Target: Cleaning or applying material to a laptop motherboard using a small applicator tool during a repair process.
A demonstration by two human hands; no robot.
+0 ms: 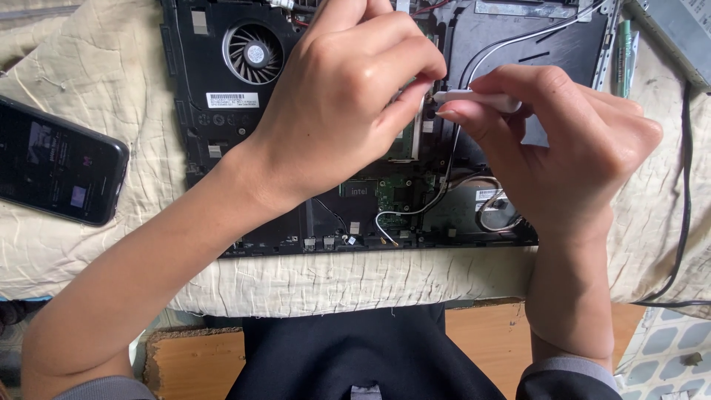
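Observation:
An opened black laptop base (222,133) lies on a cream cloth, its round cooling fan (254,53) and green circuit board (392,194) exposed. My left hand (348,96) rests over the middle of the board, fingertips pinched down at a part beside the memory slot; what they touch is hidden. My right hand (570,155) grips a slim white tool (474,98) whose tip points left toward my left fingertips. Thin white and black wires (415,211) loop across the board below both hands.
A black smartphone (55,159) with a lit screen lies on the cloth (104,67) at the left. A black cable (685,222) runs down the right side. A green pen-like object (623,55) and a grey box edge (681,30) sit at the top right. The wooden table edge (192,363) shows below.

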